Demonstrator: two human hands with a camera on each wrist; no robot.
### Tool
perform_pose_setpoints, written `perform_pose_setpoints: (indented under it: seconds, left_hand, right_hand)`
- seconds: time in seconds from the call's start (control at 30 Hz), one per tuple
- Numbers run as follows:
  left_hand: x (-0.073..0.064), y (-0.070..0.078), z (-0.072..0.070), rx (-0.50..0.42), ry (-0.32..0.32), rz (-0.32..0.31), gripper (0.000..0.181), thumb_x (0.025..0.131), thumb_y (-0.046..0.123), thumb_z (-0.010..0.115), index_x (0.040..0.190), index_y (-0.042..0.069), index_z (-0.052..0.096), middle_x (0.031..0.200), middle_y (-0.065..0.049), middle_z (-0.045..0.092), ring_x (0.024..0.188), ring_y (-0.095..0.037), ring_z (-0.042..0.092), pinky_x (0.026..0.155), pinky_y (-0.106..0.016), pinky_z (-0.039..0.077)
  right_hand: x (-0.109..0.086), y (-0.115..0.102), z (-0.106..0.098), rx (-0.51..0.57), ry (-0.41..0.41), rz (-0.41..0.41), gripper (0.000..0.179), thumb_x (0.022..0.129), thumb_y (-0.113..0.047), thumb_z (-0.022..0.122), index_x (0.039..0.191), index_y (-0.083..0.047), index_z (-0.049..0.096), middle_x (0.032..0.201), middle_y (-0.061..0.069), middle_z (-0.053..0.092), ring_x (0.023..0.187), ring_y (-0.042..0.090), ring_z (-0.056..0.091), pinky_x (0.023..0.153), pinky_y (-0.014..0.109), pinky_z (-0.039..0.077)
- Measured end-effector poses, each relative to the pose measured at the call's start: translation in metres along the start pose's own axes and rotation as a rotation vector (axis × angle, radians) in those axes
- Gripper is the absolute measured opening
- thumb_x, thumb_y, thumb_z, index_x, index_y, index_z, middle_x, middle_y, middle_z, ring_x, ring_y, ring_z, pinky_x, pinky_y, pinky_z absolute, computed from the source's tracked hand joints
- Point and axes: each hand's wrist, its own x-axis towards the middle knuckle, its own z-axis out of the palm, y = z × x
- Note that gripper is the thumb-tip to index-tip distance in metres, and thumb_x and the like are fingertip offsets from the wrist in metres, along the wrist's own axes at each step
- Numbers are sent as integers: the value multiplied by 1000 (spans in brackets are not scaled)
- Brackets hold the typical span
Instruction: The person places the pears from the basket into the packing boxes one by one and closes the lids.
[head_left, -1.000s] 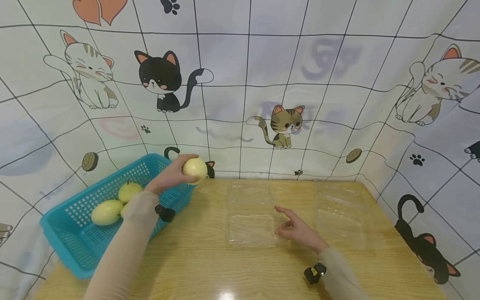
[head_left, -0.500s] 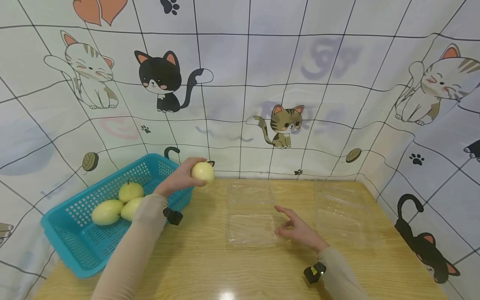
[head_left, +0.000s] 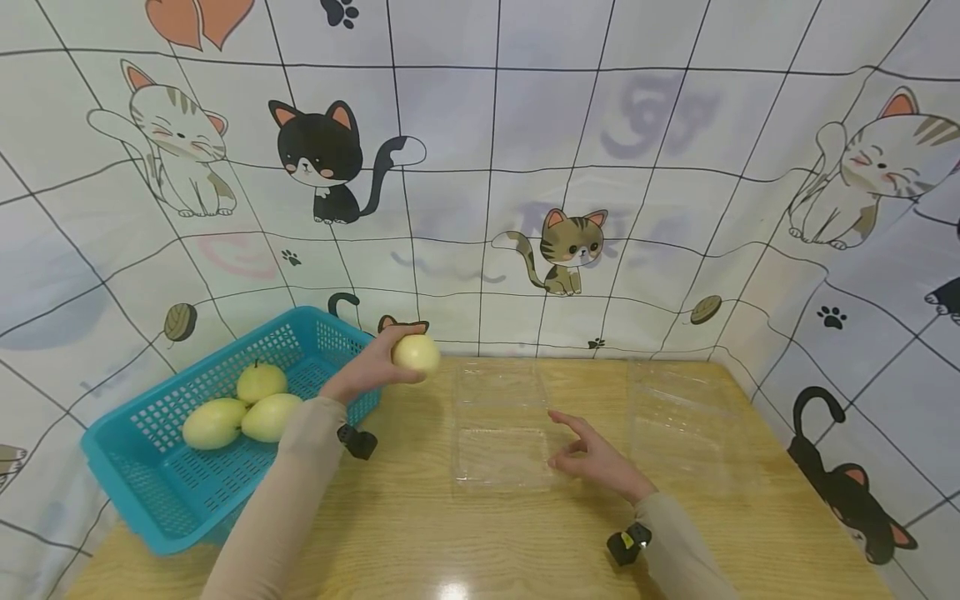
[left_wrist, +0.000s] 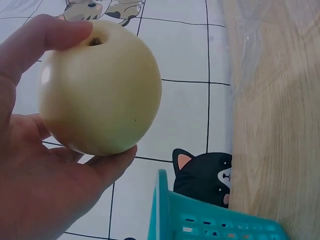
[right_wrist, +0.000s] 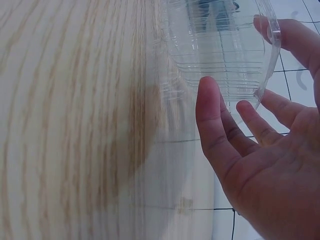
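My left hand (head_left: 371, 365) grips a round pale yellow pear (head_left: 417, 355), held up past the right end of the blue basket (head_left: 157, 417). In the left wrist view, the thumb presses beside the stem hollow of the pear (left_wrist: 102, 90) and the fingers support it from below. Several more pears (head_left: 215, 423) lie in the basket. My right hand (head_left: 600, 462) is at the right side of a clear plastic box (head_left: 501, 458), thumb and index finger spread. In the right wrist view, the index fingertip meets the rim of the clear box (right_wrist: 272, 37), and the thumb overlaps its wall.
Another clear plastic container (head_left: 682, 425) stands farther right on the wooden table (head_left: 465, 542). A cat-patterned cloth (head_left: 465, 167) rises behind the table and along its sides. The basket occupies the table's left side.
My left hand has carried the pear to the right and slightly down, away from the basket. More of a pear in the basket now shows beside the sleeve. My right hand stays put.
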Motion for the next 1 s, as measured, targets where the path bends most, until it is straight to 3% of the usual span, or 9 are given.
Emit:
perform_pose_setpoints:
  seconds: [0.07,0.2,0.37,0.7,1.0]
  left_hand:
    - [0,-1,2,-9,5,11,79,79,11,77,147,5,36,151,-17,25,124,-37,41,95,-51,42]
    - [-1,-1,7,16,5,9,76,79,13,78,144,7,40,148,-14,31,120,-34,44,93,-51,43]
    - [-1,3,14,31,-15,-5,74,79,18,79,142,9,43,143,-15,35,115,-34,46,90,-51,44]
    - [-1,-1,29,59,-35,67,72,78,18,78,141,6,45,136,-18,42,113,-33,46,87,-49,46]
    - [-2,-1,45,81,-48,68,72,75,18,80,139,5,48,131,-16,47,108,-32,49,84,-46,47]
  right_hand:
    - [0,0,0,2,0,-3,76,89,-16,70,152,-11,28,153,13,24,102,28,56,66,36,50]
    - [1,2,-1,1,-3,-15,76,89,-15,70,152,-11,27,153,14,23,102,28,57,66,36,50]
    - [1,3,-1,-2,-1,-14,76,89,-17,70,152,-12,28,153,13,24,102,28,57,67,36,50]
    - [0,-1,0,2,-6,-18,77,90,-18,70,152,-11,27,153,15,23,102,28,56,68,37,50]
    - [0,-1,1,-4,4,-9,75,89,-17,70,152,-15,29,153,14,23,101,28,56,66,38,51]
